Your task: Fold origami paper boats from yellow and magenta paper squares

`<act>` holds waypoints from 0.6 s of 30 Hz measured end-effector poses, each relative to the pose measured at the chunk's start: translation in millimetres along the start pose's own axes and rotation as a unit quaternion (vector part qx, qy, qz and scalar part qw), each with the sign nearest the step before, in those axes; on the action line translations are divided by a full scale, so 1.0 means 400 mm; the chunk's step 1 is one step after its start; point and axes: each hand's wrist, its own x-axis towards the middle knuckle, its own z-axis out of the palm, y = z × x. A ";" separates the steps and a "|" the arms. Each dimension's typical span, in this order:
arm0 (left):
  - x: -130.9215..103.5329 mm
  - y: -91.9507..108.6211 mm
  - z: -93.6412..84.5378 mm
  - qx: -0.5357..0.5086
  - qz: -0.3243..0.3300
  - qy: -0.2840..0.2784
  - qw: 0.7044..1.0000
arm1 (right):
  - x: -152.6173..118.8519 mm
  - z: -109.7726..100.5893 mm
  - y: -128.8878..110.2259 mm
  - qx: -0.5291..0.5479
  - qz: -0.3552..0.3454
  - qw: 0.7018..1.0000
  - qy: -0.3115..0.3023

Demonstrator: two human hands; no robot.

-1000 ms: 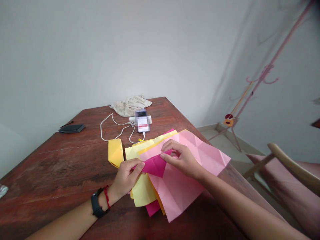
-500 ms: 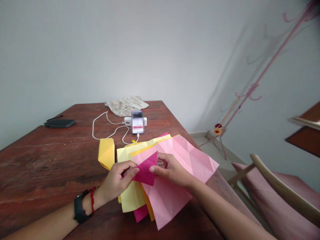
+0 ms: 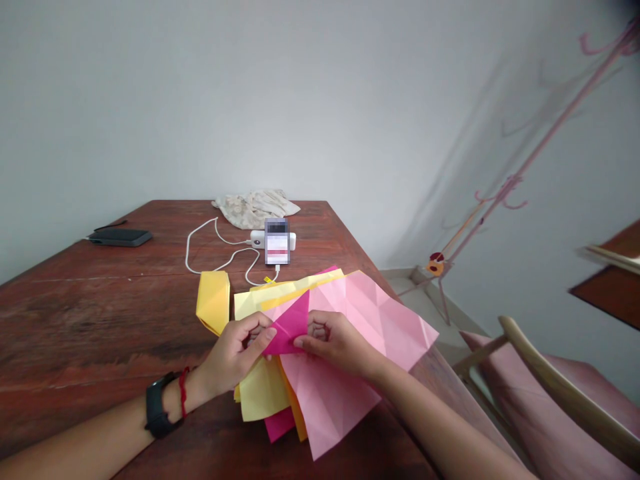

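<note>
A folded magenta paper (image 3: 291,327) is held up between my two hands, with one point upward. My left hand (image 3: 245,347) pinches its left corner between thumb and fingers. At its right edge, my right hand (image 3: 333,339) grips it with the thumb in front and the fingers curled behind. Beneath the hands lie creased sheets: a light pink sheet (image 3: 367,310) on top, then pale yellow paper (image 3: 265,393), with orange and magenta edges showing. A folded yellow paper piece (image 3: 213,300) rests left of the sheets.
On the wooden table (image 3: 100,320) are a phone (image 3: 277,243) with a white cable, a white device (image 3: 257,240) behind it, a crumpled cloth (image 3: 255,208) and a dark flat device (image 3: 120,237). A chair (image 3: 550,380) and a pink rack (image 3: 540,147) stand at right.
The magenta paper has turned and shifted slightly left; its lower point no longer hangs down, and its bottom edge is nearly level. Both hands still hold it.
</note>
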 end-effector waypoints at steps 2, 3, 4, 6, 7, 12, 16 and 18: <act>0.000 0.003 0.002 -0.008 -0.005 0.001 1.000 | 0.000 0.001 -0.003 -0.008 0.000 1.000 0.014; 0.000 0.005 0.003 -0.012 -0.007 0.001 1.000 | 0.000 0.001 -0.005 -0.011 -0.002 1.000 0.019; 0.000 0.007 0.004 -0.014 -0.009 0.001 1.000 | 0.000 0.002 -0.007 -0.012 -0.004 1.000 0.024; -0.001 0.009 0.006 -0.016 -0.016 0.001 1.000 | -0.001 0.001 -0.009 -0.006 -0.005 1.000 0.029; -0.002 0.009 0.007 -0.018 -0.020 0.004 1.000 | -0.001 0.001 -0.010 0.001 -0.004 1.000 0.030; -0.002 -0.005 0.006 -0.024 -0.036 0.039 0.998 | -0.003 0.001 -0.013 0.037 0.009 0.999 0.000; -0.003 -0.019 0.004 -0.035 -0.038 0.040 0.998 | -0.006 0.005 -0.015 0.021 0.019 1.000 -0.014; -0.004 -0.021 0.004 -0.037 -0.041 0.031 0.998 | -0.007 0.006 -0.016 -0.004 0.024 1.000 -0.012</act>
